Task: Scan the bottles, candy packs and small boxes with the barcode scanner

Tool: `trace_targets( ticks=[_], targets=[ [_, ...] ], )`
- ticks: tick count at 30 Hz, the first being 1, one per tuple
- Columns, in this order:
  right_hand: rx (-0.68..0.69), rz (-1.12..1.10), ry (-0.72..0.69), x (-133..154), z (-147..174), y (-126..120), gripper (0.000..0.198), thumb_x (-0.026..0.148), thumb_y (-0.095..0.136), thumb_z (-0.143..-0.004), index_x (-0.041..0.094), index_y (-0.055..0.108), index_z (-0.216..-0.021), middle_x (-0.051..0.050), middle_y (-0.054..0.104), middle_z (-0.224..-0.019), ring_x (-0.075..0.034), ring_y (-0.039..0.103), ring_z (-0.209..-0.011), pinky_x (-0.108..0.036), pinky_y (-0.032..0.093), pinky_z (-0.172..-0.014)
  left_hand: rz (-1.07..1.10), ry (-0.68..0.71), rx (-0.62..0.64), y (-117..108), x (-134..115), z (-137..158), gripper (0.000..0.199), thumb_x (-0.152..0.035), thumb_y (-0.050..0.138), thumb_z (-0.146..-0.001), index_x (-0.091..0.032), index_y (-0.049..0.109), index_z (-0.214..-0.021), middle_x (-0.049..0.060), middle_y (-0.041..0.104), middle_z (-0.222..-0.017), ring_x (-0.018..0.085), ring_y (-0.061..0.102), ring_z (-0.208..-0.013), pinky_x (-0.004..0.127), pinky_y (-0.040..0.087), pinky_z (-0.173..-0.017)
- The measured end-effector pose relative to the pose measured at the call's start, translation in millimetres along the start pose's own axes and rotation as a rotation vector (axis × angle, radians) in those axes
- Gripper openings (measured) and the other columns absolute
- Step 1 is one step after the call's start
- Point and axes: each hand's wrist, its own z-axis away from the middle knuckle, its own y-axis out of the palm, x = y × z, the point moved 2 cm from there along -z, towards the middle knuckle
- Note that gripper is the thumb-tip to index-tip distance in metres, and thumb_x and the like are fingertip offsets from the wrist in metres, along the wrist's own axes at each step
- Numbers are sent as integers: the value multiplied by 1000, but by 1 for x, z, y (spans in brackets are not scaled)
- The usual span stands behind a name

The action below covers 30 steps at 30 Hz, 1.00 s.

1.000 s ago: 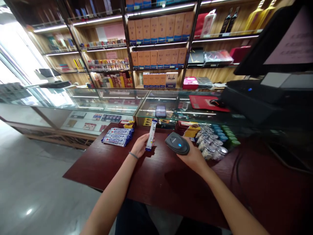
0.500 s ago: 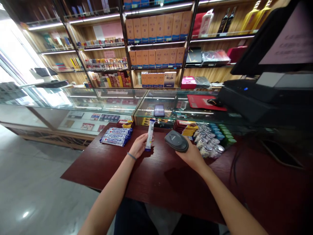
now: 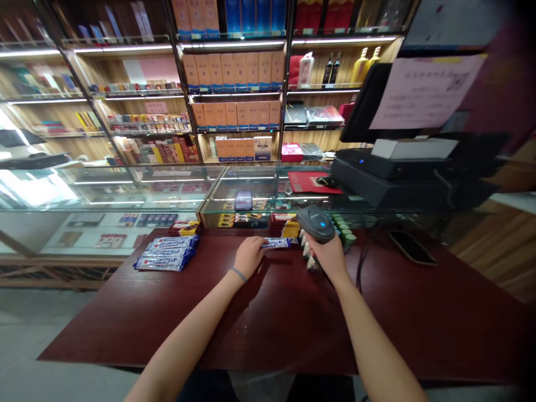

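My left hand (image 3: 250, 257) is closed on one end of a slim blue-and-white wrapped packet (image 3: 277, 243), held level over the wooden table (image 3: 259, 324). A black handheld barcode scanner (image 3: 315, 224) is gripped in my right hand (image 3: 330, 258), its blue light on. Behind that hand, small lidded jars (image 3: 310, 262) are partly hidden, with green-topped containers (image 3: 345, 231) beside them. Similar blue-and-white packets (image 3: 165, 254) lie in a pile at the table's left. Red-and-yellow packs (image 3: 285, 224) are stacked at the back edge.
Along the table's back runs a glass display counter (image 3: 268, 187). A monitor (image 3: 368, 103) with a paper on it stands over a black cash register unit (image 3: 377, 173). A phone (image 3: 412, 247) lies at the right, near black cables (image 3: 360, 262). Stocked shelves line the wall.
The packet has turned from upright with its barcode showing to lying level, pointing right. The scanner's blue light has come on. My view has swung to the right.
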Motion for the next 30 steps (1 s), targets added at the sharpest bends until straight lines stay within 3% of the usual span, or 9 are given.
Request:
trace_targets(
  ticks=[4, 8, 21, 25, 30],
  targets=[
    [-67, -44, 25, -3, -6, -12, 35, 51, 68, -78, 22, 63, -97, -4, 70, -70, -23, 67, -65, -33, 55, -57, -98, 15, 78, 31, -12, -16, 19, -15, 62, -87, -21, 69, -103, 8, 70, -103, 24, 62, -100, 38, 49, -90],
    [-76, -63, 47, -3, -8, -17, 32, 49, 67, -78, 23, 64, -96, -4, 69, -69, -24, 68, -68, -35, 56, -59, -136, 27, 113, 50, -17, -27, 19, -15, 59, -89, -21, 69, -105, 9, 69, -103, 25, 61, -100, 37, 48, -90],
    [-117, -127, -13, -1, -7, -17, 33, 47, 71, -75, 22, 65, -95, -6, 70, -73, -29, 69, -89, -38, 57, -73, -173, 27, 124, 65, -15, -31, 24, -14, 56, -90, -21, 70, -108, 9, 69, -107, 24, 60, -106, 37, 47, -96],
    [-116, -129, -37, -3, -6, -15, 28, 46, 71, -75, 22, 64, -89, -4, 66, -63, -28, 69, -82, -37, 57, -68, -154, 30, 123, 65, -13, -32, 25, -13, 57, -89, -21, 70, -108, 8, 70, -109, 24, 60, -106, 37, 47, -97],
    [-78, -102, 5, -5, -4, -11, 28, 46, 70, -77, 21, 64, -86, -1, 63, -57, -21, 63, -56, -31, 53, -53, -90, 45, 74, 53, -8, -29, 24, -14, 61, -87, -20, 70, -109, 8, 70, -110, 25, 61, -106, 38, 49, -96]
  ],
)
